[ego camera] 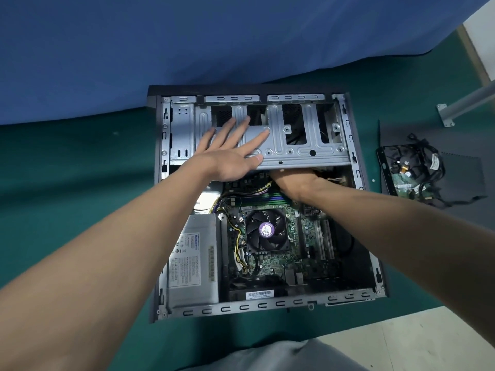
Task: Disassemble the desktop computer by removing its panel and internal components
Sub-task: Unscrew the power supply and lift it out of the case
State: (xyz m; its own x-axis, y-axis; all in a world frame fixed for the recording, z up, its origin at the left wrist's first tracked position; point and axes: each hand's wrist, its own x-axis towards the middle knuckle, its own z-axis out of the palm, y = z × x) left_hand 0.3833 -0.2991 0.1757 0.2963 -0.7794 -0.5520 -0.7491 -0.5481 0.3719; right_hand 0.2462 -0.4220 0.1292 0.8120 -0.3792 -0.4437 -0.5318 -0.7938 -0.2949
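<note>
Directly beneath left grip, drive cage.

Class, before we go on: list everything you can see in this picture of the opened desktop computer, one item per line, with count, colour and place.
computer case: one, black and silver, open on the green surface
drive cage: one, silver, far end of case
power supply: one, grey, near-left corner of case
motherboard: one, green, case floor
cooling fan: one, black with purple label, on the motherboard
hard drive: one, black, outside the case at right
cables: one bundle, black, on the hard drive
blue cloth: one, behind the case
left hand: one, flat on the drive cage
right hand: one, reaching under the cage, grip hidden
</note>
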